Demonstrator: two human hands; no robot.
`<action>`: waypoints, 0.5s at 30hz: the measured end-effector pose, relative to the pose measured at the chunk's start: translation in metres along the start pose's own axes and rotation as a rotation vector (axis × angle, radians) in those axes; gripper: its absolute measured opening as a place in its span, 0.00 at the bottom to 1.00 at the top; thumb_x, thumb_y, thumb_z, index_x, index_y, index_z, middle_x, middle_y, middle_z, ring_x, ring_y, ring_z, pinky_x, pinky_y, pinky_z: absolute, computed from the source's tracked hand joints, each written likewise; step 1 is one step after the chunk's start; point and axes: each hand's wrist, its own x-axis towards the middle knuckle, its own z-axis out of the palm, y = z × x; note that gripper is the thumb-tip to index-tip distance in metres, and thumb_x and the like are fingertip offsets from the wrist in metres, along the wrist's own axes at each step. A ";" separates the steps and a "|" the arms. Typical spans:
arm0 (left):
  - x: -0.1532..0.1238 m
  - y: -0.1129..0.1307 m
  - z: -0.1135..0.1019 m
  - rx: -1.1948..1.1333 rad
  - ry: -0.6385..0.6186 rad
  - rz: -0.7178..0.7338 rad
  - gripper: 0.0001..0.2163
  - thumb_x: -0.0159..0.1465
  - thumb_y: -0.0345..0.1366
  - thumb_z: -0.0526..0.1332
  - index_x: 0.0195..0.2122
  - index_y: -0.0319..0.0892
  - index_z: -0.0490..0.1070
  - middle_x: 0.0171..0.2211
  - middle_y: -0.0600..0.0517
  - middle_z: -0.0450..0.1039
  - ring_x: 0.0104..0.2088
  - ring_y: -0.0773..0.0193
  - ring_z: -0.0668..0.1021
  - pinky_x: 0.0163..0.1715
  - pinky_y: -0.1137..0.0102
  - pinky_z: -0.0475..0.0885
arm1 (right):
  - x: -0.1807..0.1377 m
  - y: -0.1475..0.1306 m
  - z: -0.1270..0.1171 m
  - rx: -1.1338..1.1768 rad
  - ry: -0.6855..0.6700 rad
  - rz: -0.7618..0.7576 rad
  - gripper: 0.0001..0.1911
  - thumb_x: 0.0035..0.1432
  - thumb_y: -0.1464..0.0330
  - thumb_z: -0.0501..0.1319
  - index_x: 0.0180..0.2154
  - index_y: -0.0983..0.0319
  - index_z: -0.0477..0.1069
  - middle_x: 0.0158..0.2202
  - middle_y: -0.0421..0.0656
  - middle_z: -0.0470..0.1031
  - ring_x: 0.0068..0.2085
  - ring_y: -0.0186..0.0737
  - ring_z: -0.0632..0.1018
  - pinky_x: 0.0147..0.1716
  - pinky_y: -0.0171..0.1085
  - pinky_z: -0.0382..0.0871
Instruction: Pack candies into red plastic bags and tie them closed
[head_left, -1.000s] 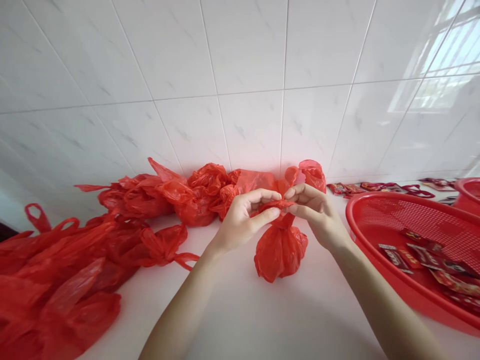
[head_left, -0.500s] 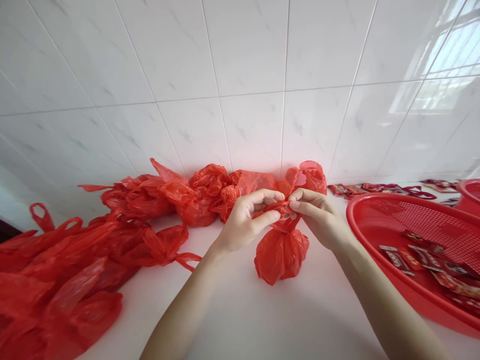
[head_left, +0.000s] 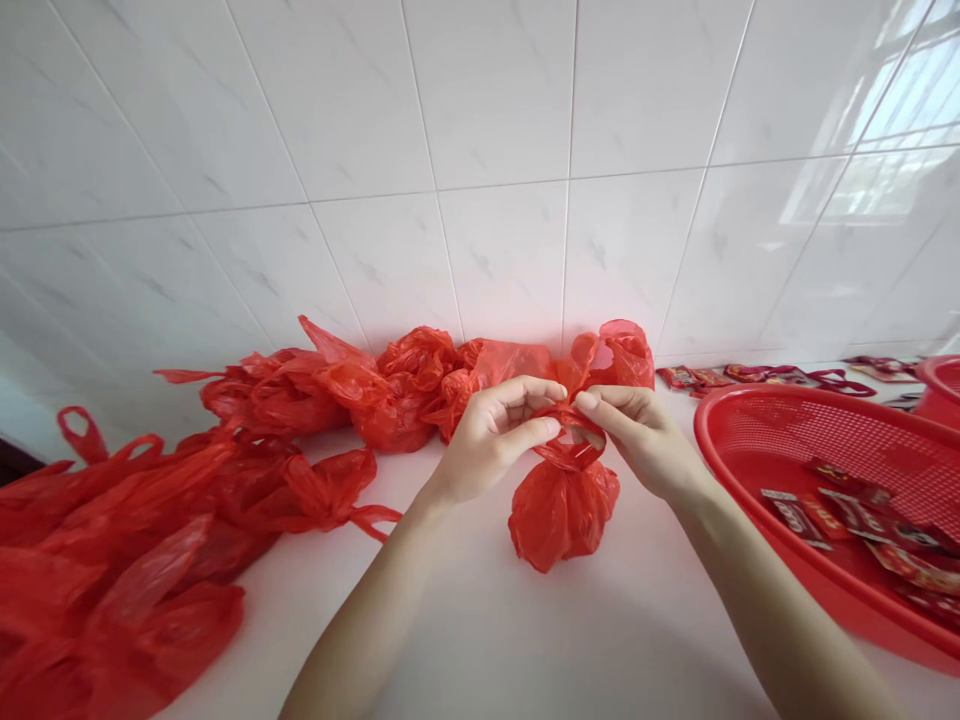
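Basically, left pile: a heap of red bags [head_left: 112, 570] is slumping; one stray strap [head_left: 371, 517] is lying near the left forearm [head_left: 386, 590], so a sleeve-height snag could be tugging bags loose.
Wall row: more bunched bags [head_left: 401, 390] are leaning along the tiles behind the hands; red on red, a wrong flap could be getting caught up.
Left hand [head_left: 487, 445]: gripping gathered plastic between thumb and fingers; squeezing unevenly could be letting it slip.
Middle bag [head_left: 564, 515]: sitting on the white tabletop [head_left: 510, 640] between the forearms, neck bunched; knot tightness, cannot tell.
Plastic loop [head_left: 577, 443]: gaping above the neck; thin film could be tearing if yanked hard.
Right hand [head_left: 646, 445]: pinching the loop's top edge, thumb against fingers; a shallow pinch could be losing it.
Wall packets [head_left: 769, 376]: lying behind the basket, out of harm's way.
Red basket [head_left: 900, 640]: holding loose packets [head_left: 862, 515]; right forearm [head_left: 765, 590] is reaching past close by, so a bump could be shifting it.
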 end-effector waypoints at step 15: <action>-0.003 0.000 0.003 0.062 -0.005 -0.031 0.11 0.56 0.29 0.65 0.41 0.42 0.76 0.35 0.52 0.76 0.37 0.65 0.78 0.37 0.71 0.76 | -0.003 -0.006 0.001 -0.027 0.005 -0.005 0.17 0.60 0.57 0.67 0.26 0.62 0.74 0.24 0.39 0.70 0.27 0.31 0.68 0.28 0.34 0.65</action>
